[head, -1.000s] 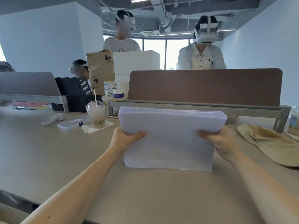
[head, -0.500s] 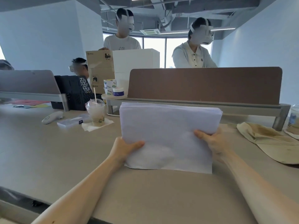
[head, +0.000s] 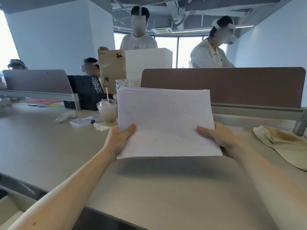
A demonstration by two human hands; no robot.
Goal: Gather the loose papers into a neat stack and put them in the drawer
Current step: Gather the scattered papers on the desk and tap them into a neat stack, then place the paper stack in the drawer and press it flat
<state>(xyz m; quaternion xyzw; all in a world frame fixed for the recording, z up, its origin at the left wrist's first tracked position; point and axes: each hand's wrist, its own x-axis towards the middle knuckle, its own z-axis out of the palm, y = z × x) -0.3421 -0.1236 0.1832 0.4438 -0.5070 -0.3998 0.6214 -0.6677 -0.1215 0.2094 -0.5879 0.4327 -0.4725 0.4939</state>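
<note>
While the stack (head: 166, 122) is held between both hands, it stands near-upright above the middle of the worktop (head: 149, 188). Its face is toward the camera, and a shadow lies on the surface beneath its lower edge. The left hand (head: 119, 140) takes the stack's edge at 8 o'clock; the right hand (head: 219, 138) takes the edge at 4 o'clock. Each grip is narrow and closed on the paper, with the thumb across the front face and the fingers hidden behind the sheets.

The sheet edges at 12 o'clock show slight stepping, so the stack is judged gathered but not fully squared. The drawer cannot be identified in this view.

Hazards from this state:
- Sheet slip. Both grips sit low on the stack and the upper part is unsupported. A quick tilt or a loosened thumb can let sheets fan or slide out.
- Buckling. Inward pressure from both hands can bow and crease the paper.
- Spill. A cup (head: 108, 112) with a straw stands just beside the stack at 9 o'clock. A leftward swing can tip it and wet the paper.
- Snag. A cap (head: 285, 143) lies at 3 o'clock and a divider (head: 232, 87) stands at 12 o'clock. Either can catch a corner.
- Blind transfer. With the drawer out of sight, the stack can strike its rim.
</note>
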